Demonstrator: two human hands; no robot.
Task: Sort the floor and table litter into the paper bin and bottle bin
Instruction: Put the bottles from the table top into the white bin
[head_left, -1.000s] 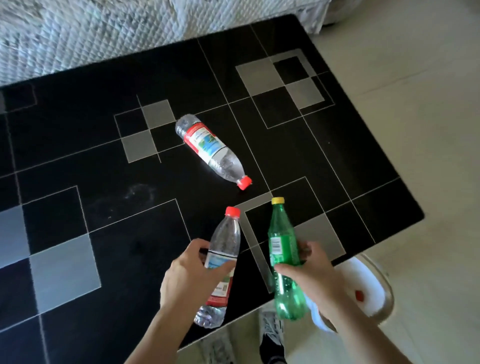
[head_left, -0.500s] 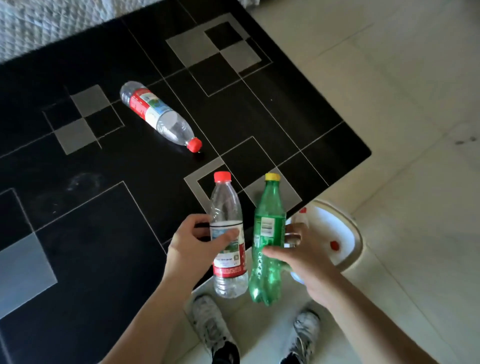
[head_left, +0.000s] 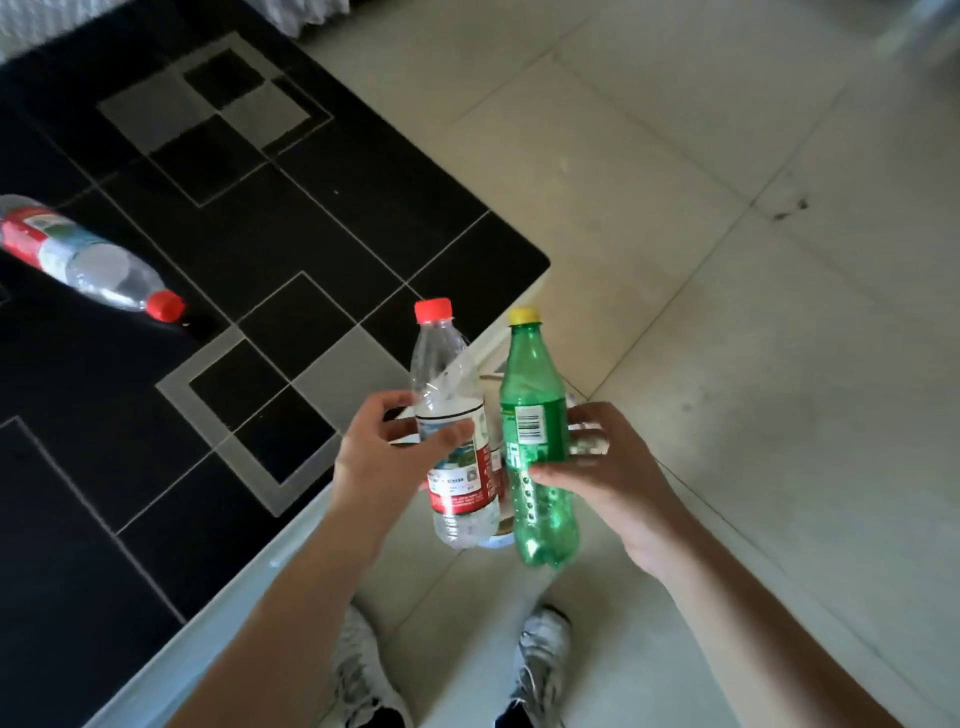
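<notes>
Green plastic bottle (head_left: 537, 447), yellow cap up, is held in the right hand (head_left: 610, 478); thumb across the front below the label, fingers (head_left: 587, 441) wrapped round the far side. Clear water bottle (head_left: 454, 441), red cap up, is held in the left hand (head_left: 384, 462); thumb over the label, fingers curled behind the body. Both grasps sit at mid-body.

Orientation: both long axes run close to vertical, caps away from the wearer, bases down. The two bottles stand side by side, nearly touching, just off the near right corner of the black patterned table (head_left: 260, 234) and above the floor (head_left: 727, 260).

Governing relation: a pale rounded object, mostly hidden behind and below the two bottles, shows only at its edges; it appears to be a bin, though which bin cannot be told. If so, it lies directly beneath the bases, equally near to both hands. The coming move, as judged, is a straight downward release, base first, requiring little sideways travel.

Remaining item: a second clear bottle (head_left: 88, 260) lies flat on the table at far left, long axis roughly along the tabletop diagonal, red cap pointing toward the wearer's right. It lies well apart from both hands, the left hand being nearer.

Shoes (head_left: 540, 660) stand on the floor below the bottles.
</notes>
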